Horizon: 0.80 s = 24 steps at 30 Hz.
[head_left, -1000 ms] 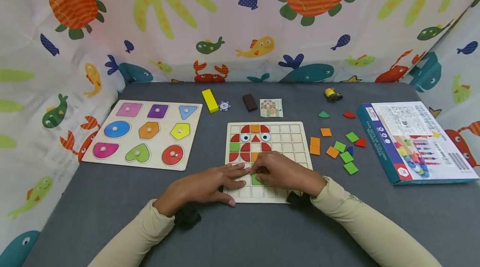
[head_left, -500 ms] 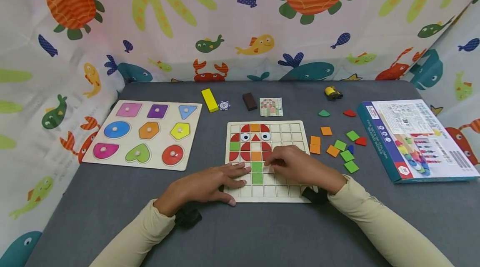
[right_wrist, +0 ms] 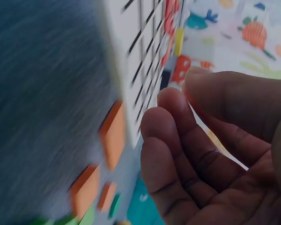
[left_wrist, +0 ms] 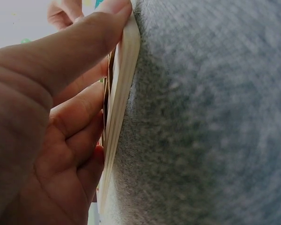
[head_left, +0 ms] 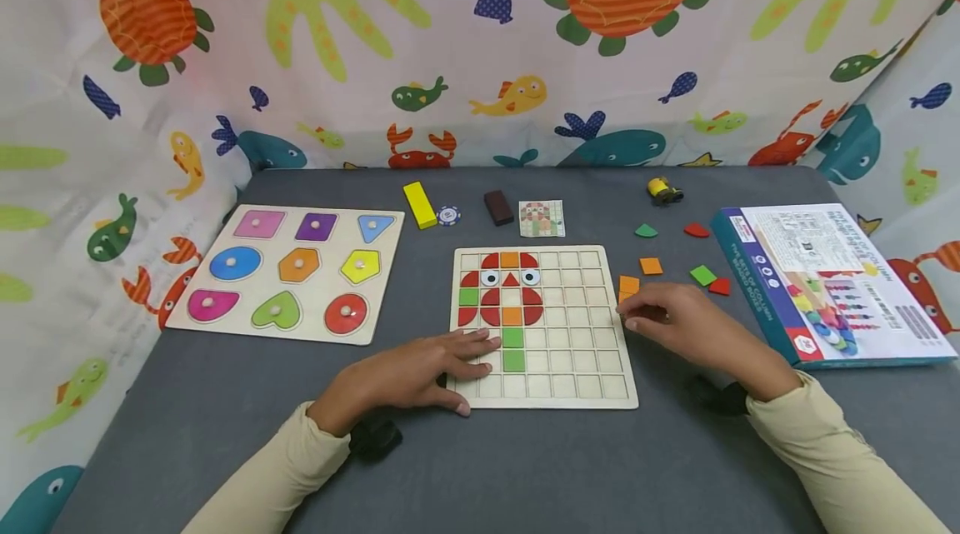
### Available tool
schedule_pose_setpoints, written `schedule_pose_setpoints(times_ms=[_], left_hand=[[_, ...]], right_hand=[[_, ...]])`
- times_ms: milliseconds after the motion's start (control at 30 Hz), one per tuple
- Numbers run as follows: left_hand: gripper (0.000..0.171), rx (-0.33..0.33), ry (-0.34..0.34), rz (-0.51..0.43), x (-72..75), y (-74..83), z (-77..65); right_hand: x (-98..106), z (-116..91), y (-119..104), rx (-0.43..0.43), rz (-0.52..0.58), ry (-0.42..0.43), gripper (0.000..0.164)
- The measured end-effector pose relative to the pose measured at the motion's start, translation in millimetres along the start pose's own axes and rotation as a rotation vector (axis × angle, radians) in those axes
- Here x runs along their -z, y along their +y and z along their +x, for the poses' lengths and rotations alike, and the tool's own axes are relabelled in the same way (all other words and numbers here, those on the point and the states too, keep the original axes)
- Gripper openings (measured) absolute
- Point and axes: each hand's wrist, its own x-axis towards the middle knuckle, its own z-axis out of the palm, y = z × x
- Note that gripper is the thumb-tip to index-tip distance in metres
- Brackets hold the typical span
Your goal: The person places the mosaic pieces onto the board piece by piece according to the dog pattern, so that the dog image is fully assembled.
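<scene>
A wooden grid board (head_left: 581, 342) lies flat, its upper left squares holding red, orange and green pieces and two eye pieces. Below the lower orange tile (head_left: 512, 316) sit two green tiles (head_left: 513, 349), one under the other. My left hand (head_left: 423, 371) rests on the board's lower left, fingers spread; its thumb is at the board's edge (left_wrist: 124, 79) in the left wrist view. My right hand (head_left: 678, 326) hovers just right of the board, fingers loosely bent, nothing between them. Orange tiles (right_wrist: 113, 133) lie close to its fingertips; it hides several tiles from the head view.
Loose green (head_left: 702, 274), red (head_left: 719, 286) and orange (head_left: 651, 266) pieces lie right of the board. A box (head_left: 832, 284) stands beyond them. A shape puzzle (head_left: 255, 255) is at left. Behind are a yellow block (head_left: 419, 205), a dark block (head_left: 498, 207), and a pattern card (head_left: 542, 218).
My right hand has left the green tiles and moved right, off the board to beside the loose tiles. Both green tiles now show. My left hand has stayed in place.
</scene>
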Motion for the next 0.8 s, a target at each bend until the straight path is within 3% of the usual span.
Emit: schedule_pose_setpoints(times_ms=[100,433,800], left_hand=[[0.063,0.003,-0.003,0.004,-1.2,-0.5,0.3],[0.063,-0.023,0.011,0.001,-1.5,-1.1,2.6],[0.063,-0.005,0.010,-0.014,-1.3,-0.3,1.6]], right_hand=[[5.8,-9.3,9.5,-0.054,-0.027,-0.008,0.019],[22.5,-39.3,38.4,-0.094,-0.075,0.064,0.022],[28.0,-57.5,61.3,-0.102,-0.064,0.058,0.021]])
